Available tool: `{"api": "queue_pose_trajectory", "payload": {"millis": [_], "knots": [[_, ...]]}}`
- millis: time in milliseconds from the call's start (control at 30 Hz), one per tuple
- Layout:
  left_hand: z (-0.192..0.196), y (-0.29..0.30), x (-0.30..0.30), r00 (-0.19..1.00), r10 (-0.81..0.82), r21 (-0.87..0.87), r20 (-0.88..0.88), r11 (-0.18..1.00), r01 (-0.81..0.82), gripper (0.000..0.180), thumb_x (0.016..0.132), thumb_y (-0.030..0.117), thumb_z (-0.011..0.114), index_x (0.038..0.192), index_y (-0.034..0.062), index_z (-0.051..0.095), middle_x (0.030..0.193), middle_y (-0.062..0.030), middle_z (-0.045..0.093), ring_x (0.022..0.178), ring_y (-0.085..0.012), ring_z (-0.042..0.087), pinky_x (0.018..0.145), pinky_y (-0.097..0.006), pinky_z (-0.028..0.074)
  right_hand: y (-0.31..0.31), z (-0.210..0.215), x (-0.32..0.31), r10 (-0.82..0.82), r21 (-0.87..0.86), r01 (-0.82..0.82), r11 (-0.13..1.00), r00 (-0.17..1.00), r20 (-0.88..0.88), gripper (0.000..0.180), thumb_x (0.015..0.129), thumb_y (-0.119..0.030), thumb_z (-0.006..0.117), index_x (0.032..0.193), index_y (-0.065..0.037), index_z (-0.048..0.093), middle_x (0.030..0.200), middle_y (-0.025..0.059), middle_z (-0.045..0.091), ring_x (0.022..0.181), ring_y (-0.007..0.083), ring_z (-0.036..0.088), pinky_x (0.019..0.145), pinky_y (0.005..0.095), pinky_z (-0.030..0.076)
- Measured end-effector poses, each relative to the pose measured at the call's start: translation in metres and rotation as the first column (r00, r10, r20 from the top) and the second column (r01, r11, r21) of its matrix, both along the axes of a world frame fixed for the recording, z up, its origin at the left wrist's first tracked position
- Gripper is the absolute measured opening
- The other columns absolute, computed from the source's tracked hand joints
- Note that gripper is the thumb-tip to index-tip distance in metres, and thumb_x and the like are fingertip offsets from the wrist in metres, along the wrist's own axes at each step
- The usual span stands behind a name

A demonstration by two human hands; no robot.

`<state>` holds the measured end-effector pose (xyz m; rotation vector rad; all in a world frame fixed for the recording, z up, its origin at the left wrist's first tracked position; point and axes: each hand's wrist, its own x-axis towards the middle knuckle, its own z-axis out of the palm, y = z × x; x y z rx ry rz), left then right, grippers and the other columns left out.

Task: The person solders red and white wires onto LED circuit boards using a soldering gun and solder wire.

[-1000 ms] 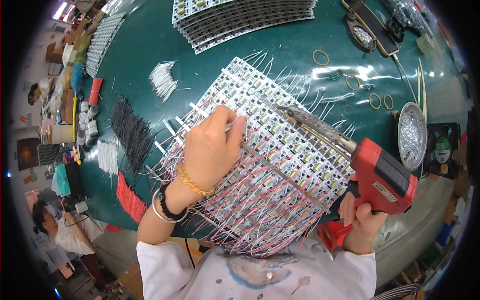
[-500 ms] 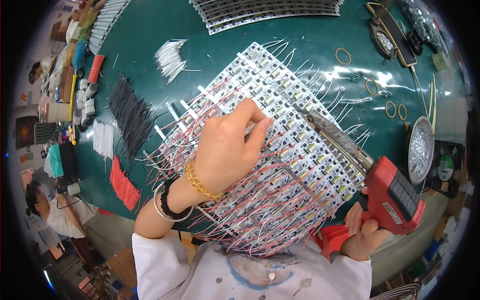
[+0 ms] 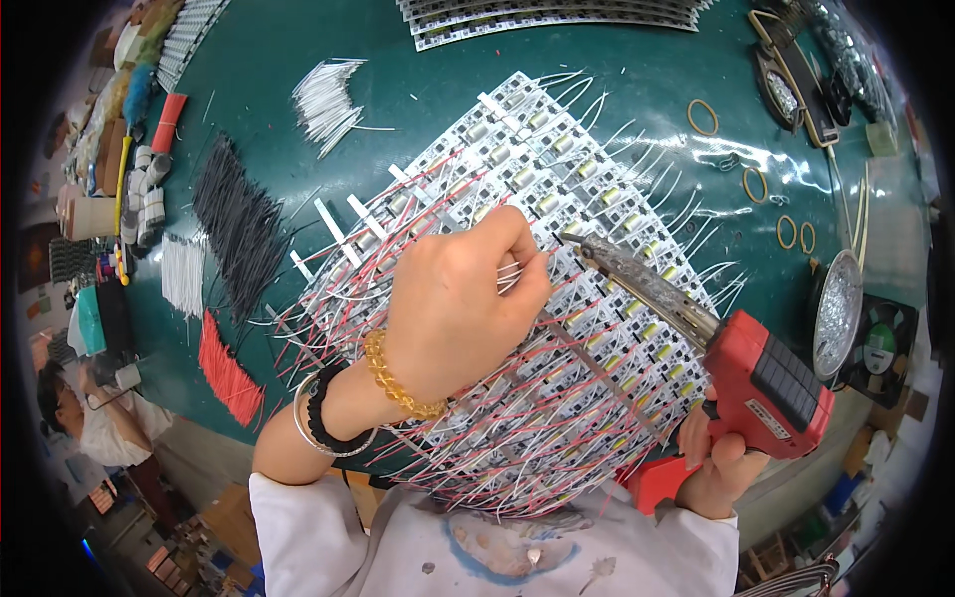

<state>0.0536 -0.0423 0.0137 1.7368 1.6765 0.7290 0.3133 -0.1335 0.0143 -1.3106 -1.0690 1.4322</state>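
Observation:
A grid of white LED circuit boards [image 3: 597, 199], with many red and white wires attached, lies tilted before me. Over its middle, my left hand [image 3: 463, 294] is closed in a pinch, with thin white wires [image 3: 509, 271] at its fingers; the pinched ends are hidden. My right hand [image 3: 724, 466] is wrapped round the handle of a red soldering gun [image 3: 766, 383]. The gun's dark tip [image 3: 577, 241] points left, just beside my left fingertips and close above or on the boards; contact cannot be made out.
Bundles of black wires [image 3: 237, 224], red wires [image 3: 229, 368] and white wires [image 3: 328, 104] lie to the left. More boards [image 3: 557, 22] are stacked at the back. Rubber bands [image 3: 702, 117], a metal dish [image 3: 839, 313] and a small fan [image 3: 880, 348] are at right. Another person [image 3: 109, 428] sits far left.
The soldering gun's tip has come down and left, nearer my left fingertips. My left hand has shifted slightly over the boards, still pinched. The whole view has moved a little.

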Motion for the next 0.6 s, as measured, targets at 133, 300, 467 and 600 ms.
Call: {"api": "queue_pose_trajectory", "payload": {"millis": [133, 300, 467, 600], "knots": [[-0.004, 0.0, -0.002, 0.999, -0.008, 0.012, 0.042, 1.0, 0.008, 0.011, 0.075, 0.007, 0.066, 0.07, 0.0011, 0.057, 0.054, -0.0051, 0.059, 0.044, -0.0054, 0.049, 0.042, -0.023, 0.035, -0.003, -0.001, 0.001, 0.074, -0.002, -0.074, 0.997, 0.997, -0.036, 0.065, 0.08, -0.039, 0.067, 0.123, 0.001, 0.039, 0.061, 0.006, 0.049, 0.043, 0.0151, 0.046, 0.042, 0.0264, 0.036], [0.0, -0.002, 0.003, 1.0, 0.01, 0.042, -0.023, 0.999, -0.009, 0.012, 0.074, 0.008, 0.066, 0.069, 0.0022, 0.056, 0.052, -0.006, 0.056, 0.041, -0.0088, 0.047, 0.041, -0.026, 0.034, 0.002, -0.002, 0.0, 0.049, -0.028, -0.05, 0.998, 0.998, -0.045, 0.067, 0.078, -0.04, 0.068, 0.123, 0.001, 0.039, 0.066, 0.0087, 0.05, 0.048, 0.0172, 0.048, 0.046, 0.0283, 0.038], [-0.002, -0.002, 0.005, 0.998, 0.024, 0.062, -0.054, 0.998, -0.021, 0.013, 0.073, 0.007, 0.065, 0.067, 0.0032, 0.054, 0.048, -0.0065, 0.052, 0.037, -0.0145, 0.045, 0.04, -0.028, 0.033, -0.012, -0.001, 0.009, 0.035, -0.052, -0.038, 0.998, 0.998, -0.059, 0.069, 0.077, -0.041, 0.069, 0.123, 0.0, 0.039, 0.072, 0.0115, 0.051, 0.053, 0.0193, 0.05, 0.05, 0.0302, 0.04], [-0.004, -0.003, 0.007, 0.998, 0.027, 0.101, -0.052, 0.995, -0.022, 0.013, 0.073, 0.007, 0.066, 0.067, 0.0035, 0.054, 0.048, -0.0067, 0.051, 0.037, -0.0154, 0.045, 0.04, -0.028, 0.034, -0.021, 0.002, 0.01, 0.011, -0.073, -0.015, 0.997, 0.998, -0.064, 0.071, 0.075, -0.042, 0.07, 0.123, 0.0, 0.04, 0.076, 0.0137, 0.052, 0.057, 0.021, 0.052, 0.054, 0.0317, 0.042]]}}
